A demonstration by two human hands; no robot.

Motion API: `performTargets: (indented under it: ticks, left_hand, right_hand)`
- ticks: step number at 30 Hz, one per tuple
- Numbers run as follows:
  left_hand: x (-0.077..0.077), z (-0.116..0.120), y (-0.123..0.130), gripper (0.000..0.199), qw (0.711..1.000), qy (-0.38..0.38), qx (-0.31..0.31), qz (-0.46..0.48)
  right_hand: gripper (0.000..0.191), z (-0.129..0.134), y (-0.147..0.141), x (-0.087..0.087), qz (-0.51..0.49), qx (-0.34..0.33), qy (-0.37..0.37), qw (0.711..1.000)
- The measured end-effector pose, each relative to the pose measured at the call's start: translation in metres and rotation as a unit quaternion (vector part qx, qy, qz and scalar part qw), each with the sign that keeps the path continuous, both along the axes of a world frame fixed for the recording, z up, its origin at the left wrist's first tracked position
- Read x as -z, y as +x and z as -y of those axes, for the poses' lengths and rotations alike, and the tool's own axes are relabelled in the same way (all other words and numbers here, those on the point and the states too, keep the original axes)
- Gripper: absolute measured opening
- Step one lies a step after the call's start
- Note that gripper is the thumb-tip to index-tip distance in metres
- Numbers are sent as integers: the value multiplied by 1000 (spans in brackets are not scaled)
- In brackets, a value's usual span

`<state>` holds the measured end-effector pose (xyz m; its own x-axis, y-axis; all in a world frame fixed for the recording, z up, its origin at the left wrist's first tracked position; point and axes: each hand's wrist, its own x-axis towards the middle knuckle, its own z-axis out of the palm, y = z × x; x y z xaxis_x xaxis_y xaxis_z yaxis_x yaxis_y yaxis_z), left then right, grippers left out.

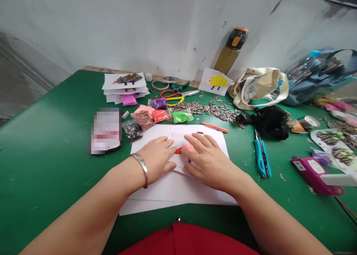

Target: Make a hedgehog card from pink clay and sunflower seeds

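Observation:
My left hand lies with fingers stretched out over a small white card, its fingertips beside a bit of red clay. Spread flat from the other side, my right hand covers part of the same card and of a pink clay shape on it. A small dark strip shows under the pink shape. Beneath the card are larger white sheets. An orange pencil-like stick rests at their far right edge. The fingers hide much of the card.
Several clay bags, including a green one, lie beyond the sheets, near sunflower seeds and scissors. A phone is at left. To the right are a blue utility knife, a cloth bag and a purple device.

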<state>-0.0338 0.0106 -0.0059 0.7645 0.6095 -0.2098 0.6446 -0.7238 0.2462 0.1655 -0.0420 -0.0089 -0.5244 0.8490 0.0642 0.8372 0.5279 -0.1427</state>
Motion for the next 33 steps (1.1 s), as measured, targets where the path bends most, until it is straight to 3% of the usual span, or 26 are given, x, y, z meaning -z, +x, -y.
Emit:
performTargets:
  ticks: [6,15,26,33]
  left_hand:
    - [10,0,-2,27,1000,21,2,23]
    - [0,1,1,25,1000,2,1,-2]
    - [-5,0,3,30,1000,-8,-1,-15]
    - [11,0,-1,31,999,34,3,17]
  right_hand:
    - [47,1,3,-1,24,-14,-37,999]
    - [52,1,9,-1,34,-10,-46,998]
    - [45,-2,7,-7,14,5,-64,998]
    - [48,-1,10,-8,11,-13,-77,997]
